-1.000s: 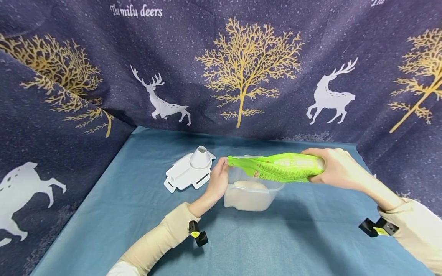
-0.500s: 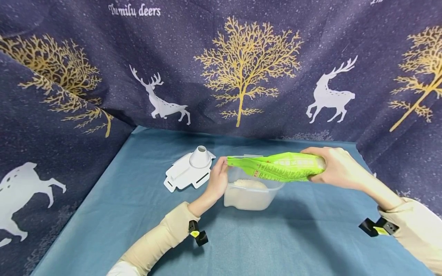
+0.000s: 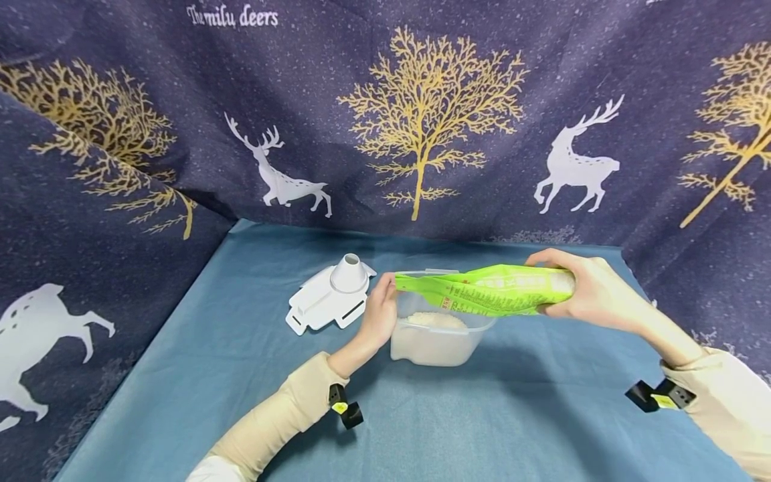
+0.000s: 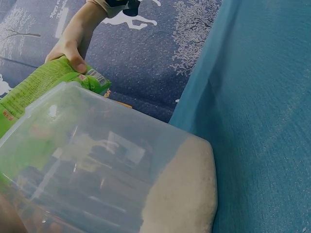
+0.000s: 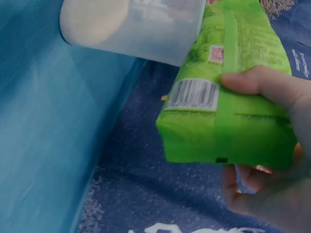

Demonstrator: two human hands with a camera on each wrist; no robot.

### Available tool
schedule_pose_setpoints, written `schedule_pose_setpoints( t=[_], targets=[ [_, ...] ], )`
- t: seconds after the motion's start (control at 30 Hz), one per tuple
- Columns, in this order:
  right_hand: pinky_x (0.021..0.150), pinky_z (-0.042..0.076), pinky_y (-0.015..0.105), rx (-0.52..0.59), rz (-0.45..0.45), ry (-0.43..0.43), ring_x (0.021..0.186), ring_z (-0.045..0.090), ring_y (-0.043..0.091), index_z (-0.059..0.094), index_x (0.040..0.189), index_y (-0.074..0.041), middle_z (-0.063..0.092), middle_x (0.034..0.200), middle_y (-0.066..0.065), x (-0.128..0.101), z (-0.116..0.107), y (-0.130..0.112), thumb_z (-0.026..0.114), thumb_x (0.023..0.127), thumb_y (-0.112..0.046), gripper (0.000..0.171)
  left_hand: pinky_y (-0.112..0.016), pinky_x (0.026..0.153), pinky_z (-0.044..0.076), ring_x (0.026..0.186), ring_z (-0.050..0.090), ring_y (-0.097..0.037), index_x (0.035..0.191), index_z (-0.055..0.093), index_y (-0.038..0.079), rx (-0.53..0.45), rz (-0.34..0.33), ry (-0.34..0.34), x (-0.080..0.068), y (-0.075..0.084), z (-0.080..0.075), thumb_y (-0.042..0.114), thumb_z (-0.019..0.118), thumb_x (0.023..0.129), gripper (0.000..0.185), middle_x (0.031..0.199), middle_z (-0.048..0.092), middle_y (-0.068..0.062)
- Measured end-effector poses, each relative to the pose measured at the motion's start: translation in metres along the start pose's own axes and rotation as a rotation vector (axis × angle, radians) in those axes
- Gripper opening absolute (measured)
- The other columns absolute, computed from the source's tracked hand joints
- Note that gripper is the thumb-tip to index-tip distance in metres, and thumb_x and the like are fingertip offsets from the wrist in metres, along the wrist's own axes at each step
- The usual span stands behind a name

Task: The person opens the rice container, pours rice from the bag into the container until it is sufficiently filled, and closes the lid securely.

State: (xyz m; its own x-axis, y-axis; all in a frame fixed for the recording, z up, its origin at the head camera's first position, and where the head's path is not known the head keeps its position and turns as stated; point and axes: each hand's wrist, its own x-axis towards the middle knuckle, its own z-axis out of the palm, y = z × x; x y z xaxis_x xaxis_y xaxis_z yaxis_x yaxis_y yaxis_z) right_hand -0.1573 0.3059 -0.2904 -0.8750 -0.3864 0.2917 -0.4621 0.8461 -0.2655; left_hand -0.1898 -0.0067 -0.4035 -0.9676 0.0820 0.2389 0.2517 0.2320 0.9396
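Above clear plastic container (image 3: 435, 333), head view: green bag (image 3: 488, 290) lies near-horizontal, mouth over container's left rim. Right hand (image 3: 593, 289) wraps bag's bottom end; left hand (image 3: 378, 314) pinches mouth corner, against container's left wall. White lid with spout (image 3: 330, 297) left of container.

Left wrist view: container (image 4: 97, 165) partly filled with white grains; looks rigid, slick.

Right wrist view: fingers (image 5: 262, 82) clamp bag (image 5: 228, 116) base; bag likely soft, crinkly; grip by sealed ends.
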Motion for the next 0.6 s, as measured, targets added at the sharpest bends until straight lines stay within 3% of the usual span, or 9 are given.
schedule_pose_setpoints(
  t=[0.17, 0.33, 0.43, 0.6],
  targets=[
    [0.057, 0.041, 0.022, 0.09, 0.022, 0.058, 0.068, 0.054, 0.003, 0.059, 0.118, -0.027, 0.068, 0.093, -0.005, -0.005, 0.005, 0.006, 0.09, 0.055, -0.006, 0.073, -0.05, 0.095, 0.046, 0.11, 0.062, -0.036, 0.111, 0.057, 0.0, -0.019, -0.01, 0.005, 0.0, 0.0, 0.0, 0.012, 0.036, 0.102, 0.025, 0.113, 0.066, -0.022],
    [0.064, 0.042, 0.016, 0.252, 0.056, 0.12, 0.078, 0.056, 0.001, 0.057, 0.122, -0.017, 0.064, 0.099, -0.012, -0.011, 0.013, 0.011, 0.091, 0.055, -0.001, 0.076, -0.049, 0.094, 0.047, 0.11, 0.062, -0.035, 0.111, 0.058, 0.001, -0.01, -0.017, 0.012, -0.001, 0.001, 0.0, 0.011, 0.037, 0.101, 0.025, 0.114, 0.067, -0.02],
    [0.064, 0.047, 0.014, 0.417, 0.068, 0.144, 0.08, 0.058, 0.0, 0.053, 0.124, -0.011, 0.062, 0.098, -0.015, -0.013, 0.02, 0.015, 0.088, 0.057, 0.007, 0.078, -0.047, 0.089, 0.047, 0.103, 0.062, -0.035, 0.111, 0.058, 0.002, 0.008, -0.018, 0.02, -0.001, 0.001, 0.0, 0.013, 0.037, 0.102, 0.026, 0.111, 0.067, -0.02],
    [0.059, 0.055, 0.022, 0.801, 0.103, 0.167, 0.076, 0.064, 0.004, 0.051, 0.123, -0.011, 0.065, 0.093, -0.007, -0.017, 0.033, 0.021, 0.076, 0.062, 0.023, 0.074, -0.048, 0.089, 0.047, 0.103, 0.063, -0.035, 0.11, 0.058, 0.003, 0.016, -0.012, 0.018, -0.001, 0.002, -0.001, 0.018, 0.036, 0.104, 0.028, 0.109, 0.068, -0.019]
  ],
)
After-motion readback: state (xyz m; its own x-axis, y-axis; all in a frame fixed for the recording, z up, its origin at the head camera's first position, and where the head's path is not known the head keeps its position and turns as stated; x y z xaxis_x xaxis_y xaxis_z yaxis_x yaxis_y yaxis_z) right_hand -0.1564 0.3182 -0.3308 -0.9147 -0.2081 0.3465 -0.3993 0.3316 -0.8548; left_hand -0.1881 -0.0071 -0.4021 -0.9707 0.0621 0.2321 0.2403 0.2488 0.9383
